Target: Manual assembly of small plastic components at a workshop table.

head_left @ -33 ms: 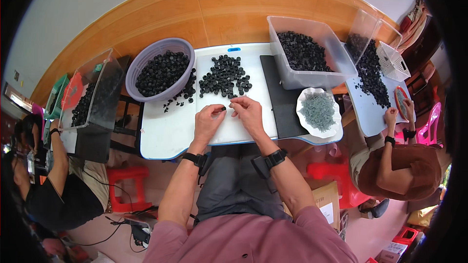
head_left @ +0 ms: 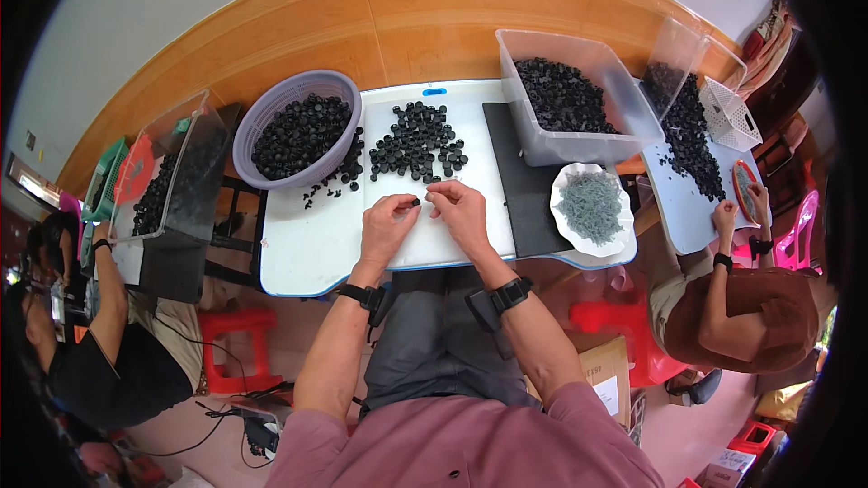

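Note:
My left hand (head_left: 387,228) pinches a small black cap (head_left: 416,202) between thumb and forefinger, just above the white table (head_left: 307,253). My right hand (head_left: 461,213) is close beside it, its fingertips drawn together right at the cap. Whether they hold anything is too small to tell. A loose pile of black caps (head_left: 418,141) lies on the table just beyond both hands. Both wrists wear black watches.
A purple basket (head_left: 262,117) of black caps stands at the back left, with spilled caps beside it. A clear bin (head_left: 588,140) of caps is at the back right. A black mat (head_left: 515,185) and a white plate (head_left: 562,183) of grey-green bits lie to the right. People sit at both sides.

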Available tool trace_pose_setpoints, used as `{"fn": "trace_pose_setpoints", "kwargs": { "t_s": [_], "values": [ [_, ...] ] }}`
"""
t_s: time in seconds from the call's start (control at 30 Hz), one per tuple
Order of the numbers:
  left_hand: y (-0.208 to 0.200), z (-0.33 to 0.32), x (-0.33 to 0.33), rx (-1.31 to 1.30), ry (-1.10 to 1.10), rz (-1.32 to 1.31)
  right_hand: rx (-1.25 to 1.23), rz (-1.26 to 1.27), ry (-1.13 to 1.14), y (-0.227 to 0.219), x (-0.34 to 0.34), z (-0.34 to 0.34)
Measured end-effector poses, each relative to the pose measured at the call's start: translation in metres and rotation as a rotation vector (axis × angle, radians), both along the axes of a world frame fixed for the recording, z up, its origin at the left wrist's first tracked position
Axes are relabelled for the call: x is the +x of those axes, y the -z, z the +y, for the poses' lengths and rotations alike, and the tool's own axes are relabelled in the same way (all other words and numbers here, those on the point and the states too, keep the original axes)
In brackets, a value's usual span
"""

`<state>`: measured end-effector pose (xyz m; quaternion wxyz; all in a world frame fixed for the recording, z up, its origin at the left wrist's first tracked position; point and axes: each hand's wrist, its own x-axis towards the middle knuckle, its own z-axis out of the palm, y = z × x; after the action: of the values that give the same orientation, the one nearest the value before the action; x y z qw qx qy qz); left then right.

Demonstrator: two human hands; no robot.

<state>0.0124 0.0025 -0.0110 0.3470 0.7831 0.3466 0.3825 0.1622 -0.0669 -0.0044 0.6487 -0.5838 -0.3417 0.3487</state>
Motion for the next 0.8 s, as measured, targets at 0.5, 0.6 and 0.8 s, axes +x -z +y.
{"fn": "trace_pose_setpoints", "kwargs": {
  "t_s": [0.5,0.6,0.8],
  "values": [
    [-0.003,-0.001,0.001,0.031,0.029,0.011,0.058,-0.489,0.067,0.006,-0.01,-0.001],
    [-0.004,-0.002,0.0,0.068,0.036,0.025,0.092,-0.537,0.073,0.007,-0.009,-0.001],
    [-0.006,-0.003,0.001,0.103,0.025,0.034,0.053,-0.484,0.032,0.005,-0.009,-0.004]
  ]
}}
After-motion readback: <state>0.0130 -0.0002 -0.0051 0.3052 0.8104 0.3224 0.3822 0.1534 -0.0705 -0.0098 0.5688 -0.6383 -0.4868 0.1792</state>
